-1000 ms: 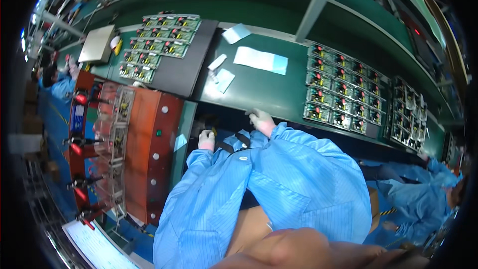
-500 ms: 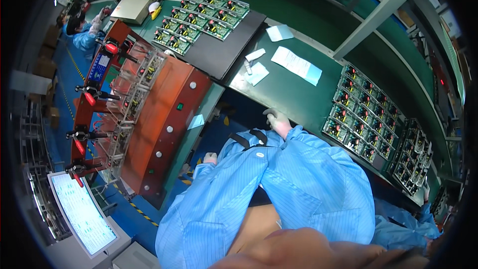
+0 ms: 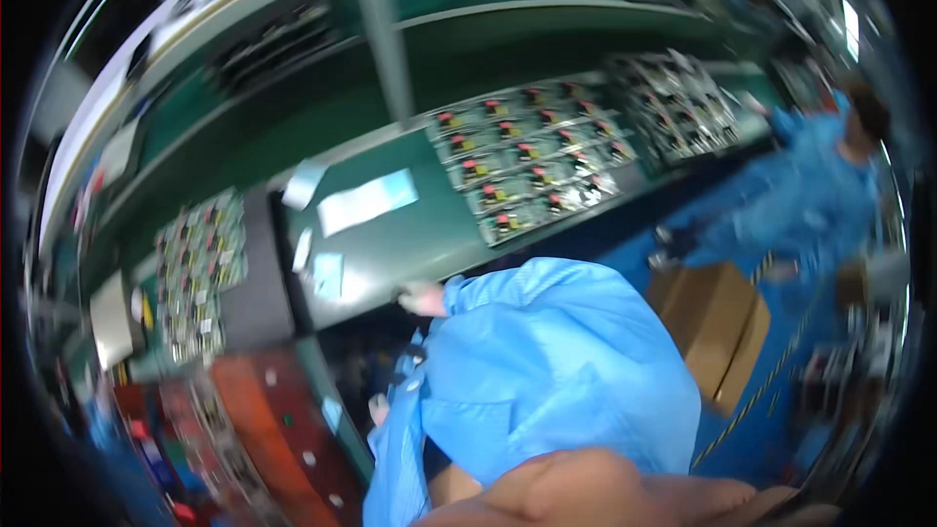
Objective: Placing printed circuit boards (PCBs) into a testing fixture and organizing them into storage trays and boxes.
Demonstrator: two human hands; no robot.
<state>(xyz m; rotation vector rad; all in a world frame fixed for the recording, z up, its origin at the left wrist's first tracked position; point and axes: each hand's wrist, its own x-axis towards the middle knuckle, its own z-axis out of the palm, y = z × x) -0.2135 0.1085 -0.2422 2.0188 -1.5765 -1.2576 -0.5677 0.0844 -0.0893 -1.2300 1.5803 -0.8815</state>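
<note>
View: my head camera has swung to the right since half a second ago, so the green bench (image 3: 390, 244) now runs across the middle and everything is smeared by the motion.
Right hand: the right hand (image 3: 422, 300) rests at the front edge of the bench, only a pale blur beyond the blue sleeve (image 3: 547, 371); I cannot tell whether the fingers are spread or closed, and I see nothing in it.
Left hand: the left hand (image 3: 379, 410) hangs lower, below the bench edge beside the red fixture (image 3: 264, 420); its shape is also too blurred to judge.
Nearest things: small white paper slips (image 3: 327, 273) lie on the bench just beyond the right hand, and a tray of circuit boards (image 3: 527, 161) sits further back to the right.
Change: earlier both hands were close together at the bench edge; now they are apart, the left dropped away.
Meaning: I judge no board is in hand at present.
Others: a co-worker in blue (image 3: 820, 185) stands at the far right.
</note>
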